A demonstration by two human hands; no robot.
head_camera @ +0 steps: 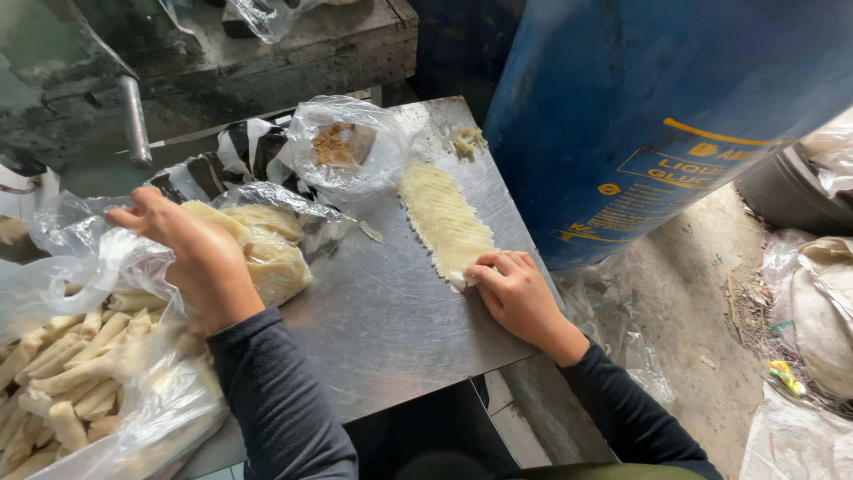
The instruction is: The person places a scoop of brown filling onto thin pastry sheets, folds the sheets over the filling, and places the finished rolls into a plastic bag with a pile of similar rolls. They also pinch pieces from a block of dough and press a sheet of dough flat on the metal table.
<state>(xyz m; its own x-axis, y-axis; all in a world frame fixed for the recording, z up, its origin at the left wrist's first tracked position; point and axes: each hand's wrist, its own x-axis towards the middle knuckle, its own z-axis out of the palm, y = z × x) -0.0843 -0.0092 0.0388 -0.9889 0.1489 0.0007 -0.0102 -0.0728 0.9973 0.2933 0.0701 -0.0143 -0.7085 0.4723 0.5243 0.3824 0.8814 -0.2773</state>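
**Pale wrappers laid out on a steel table**

A row of thin, pale wrapper sheets (444,218) is laid overlapping along the right side of the metal table (391,329), running from the upper centre of the frame down towards the middle. The near end of this row is touched by the right hand (515,293), whose fingers (484,267) are curled down onto the last sheet; whether anything is pinched between them cannot be told.

At the left of the frame, the left hand (200,258) is held over a clear plastic bag (275,231) of stacked pale sheets, its fingers spread loosely with nothing seen to be gripped. In the lower left corner, a second plastic bag (98,373) filled with finished rolls is seen. A small bag with brownish filling (342,147) is set at the upper centre of the table. The upper right is filled by a large blue drum (657,107).
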